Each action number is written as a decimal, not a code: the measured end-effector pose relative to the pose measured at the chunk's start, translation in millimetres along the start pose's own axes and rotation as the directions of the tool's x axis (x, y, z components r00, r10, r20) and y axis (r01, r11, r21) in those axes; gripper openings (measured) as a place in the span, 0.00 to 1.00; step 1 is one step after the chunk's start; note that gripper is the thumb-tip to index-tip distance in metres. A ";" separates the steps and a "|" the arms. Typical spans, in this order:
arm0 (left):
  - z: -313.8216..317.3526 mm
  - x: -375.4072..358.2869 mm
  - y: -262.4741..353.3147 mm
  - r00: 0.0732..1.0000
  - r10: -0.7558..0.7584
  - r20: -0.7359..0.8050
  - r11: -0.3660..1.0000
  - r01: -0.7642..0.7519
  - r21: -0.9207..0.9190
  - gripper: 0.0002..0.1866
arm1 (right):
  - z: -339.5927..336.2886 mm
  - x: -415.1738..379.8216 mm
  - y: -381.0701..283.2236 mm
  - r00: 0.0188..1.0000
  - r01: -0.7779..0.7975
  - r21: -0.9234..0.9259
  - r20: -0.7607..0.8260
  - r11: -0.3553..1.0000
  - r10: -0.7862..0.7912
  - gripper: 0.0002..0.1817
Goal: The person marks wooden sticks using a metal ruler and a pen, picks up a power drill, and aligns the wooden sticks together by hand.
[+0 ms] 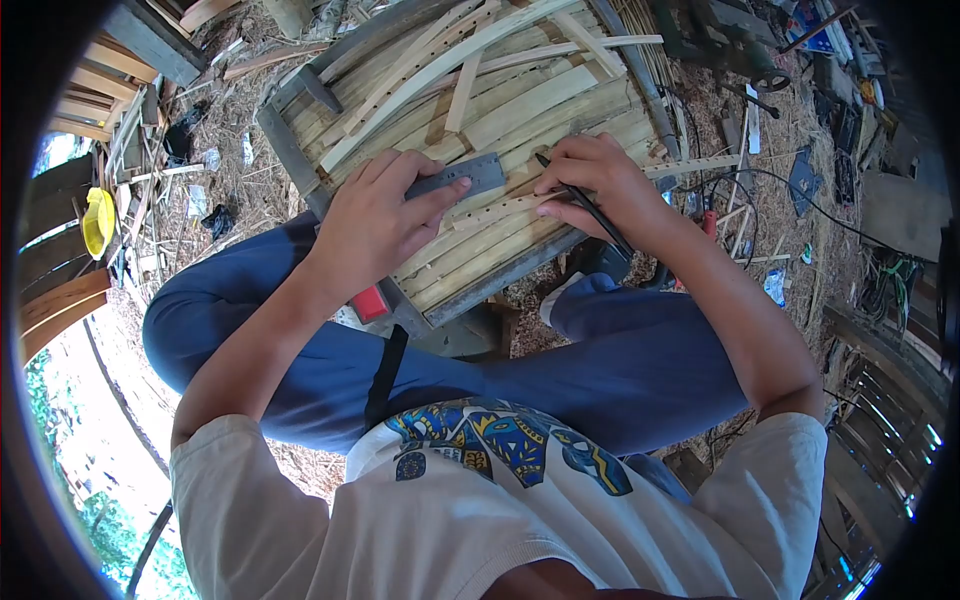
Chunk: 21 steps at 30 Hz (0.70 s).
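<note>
Two hands point(385, 215) — ruler point(486, 174) left, apparently pencil point(602, 216) right — near the table edge point(505, 283).

grey ruler point(484, 174), black pen point(600, 217), blue trousers point(640, 375)

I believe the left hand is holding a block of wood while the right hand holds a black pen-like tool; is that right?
Not quite: the head view shows the left hand holding a grey metal ruler, not wood. The right hand does hold a black pen-like tool.

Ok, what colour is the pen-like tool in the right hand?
The pen-like tool is black; the head view shows it.
</note>
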State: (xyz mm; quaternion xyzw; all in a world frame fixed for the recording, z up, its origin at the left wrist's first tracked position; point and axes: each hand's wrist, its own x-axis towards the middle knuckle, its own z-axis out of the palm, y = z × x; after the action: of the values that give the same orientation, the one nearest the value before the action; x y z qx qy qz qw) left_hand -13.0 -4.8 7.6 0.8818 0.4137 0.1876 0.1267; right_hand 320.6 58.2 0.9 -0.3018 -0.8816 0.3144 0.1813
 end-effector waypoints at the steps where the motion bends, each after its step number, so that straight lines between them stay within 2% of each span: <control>1: 0.3 -0.3 -0.1 1.000 -0.001 -0.001 1.000 0.001 -0.002 0.27 | -0.3 0.0 -0.6 1.000 -0.002 0.000 -0.001 1.000 0.002 0.12; 5: -0.1 0.4 0.3 1.000 -0.002 -0.001 1.000 0.002 0.002 0.27 | 0.4 -0.1 0.0 1.000 -0.006 -0.004 0.001 1.000 0.006 0.11; 8: -0.1 0.0 0.4 1.000 -0.003 0.000 1.000 0.003 0.000 0.27 | 2.7 -1.5 5.1 1.000 0.011 0.006 0.005 1.000 -0.011 0.15; 21: 0.3 -0.1 0.6 1.000 -0.002 -0.005 1.000 0.002 -0.004 0.28 | 0.7 0.5 1.3 1.000 0.011 -0.005 0.001 1.000 -0.011 0.12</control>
State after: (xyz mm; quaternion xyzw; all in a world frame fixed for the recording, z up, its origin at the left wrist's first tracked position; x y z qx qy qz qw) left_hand -12.5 -5.3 7.5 0.8806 0.4146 0.1907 0.1277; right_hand 320.4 59.0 -0.3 -0.2971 -0.8841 0.3114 0.1820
